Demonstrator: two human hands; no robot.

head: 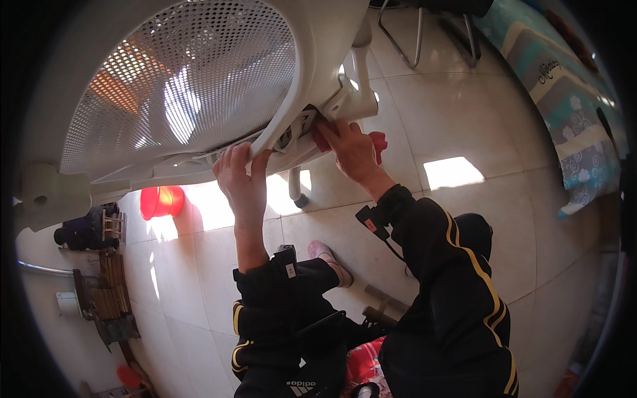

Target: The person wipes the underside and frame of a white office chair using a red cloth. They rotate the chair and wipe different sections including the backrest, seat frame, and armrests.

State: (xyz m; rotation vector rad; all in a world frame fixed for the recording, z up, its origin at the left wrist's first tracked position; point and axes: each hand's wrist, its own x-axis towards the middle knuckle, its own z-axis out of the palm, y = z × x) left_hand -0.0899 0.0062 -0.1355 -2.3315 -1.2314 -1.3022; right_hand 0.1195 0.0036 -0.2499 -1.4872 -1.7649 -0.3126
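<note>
A large white frame with an oval perforated panel fills the upper left, raised off the floor. My left hand grips its curved white rim, fingers over the edge and thumb on the other side. My right hand holds a crumpled red cloth against the frame's side. The right fingertips reach into a dark gap beside a slotted bracket and are partly hidden there. A white joint piece sticks out just above the right hand, and a tubular leg stands below the rim.
A red plastic bucket is on the tiled floor to the left. Farther left are a small wooden stool and stacked wood. A metal-legged chair stands at the top, near a patterned cloth hanging at right. My foot rests below.
</note>
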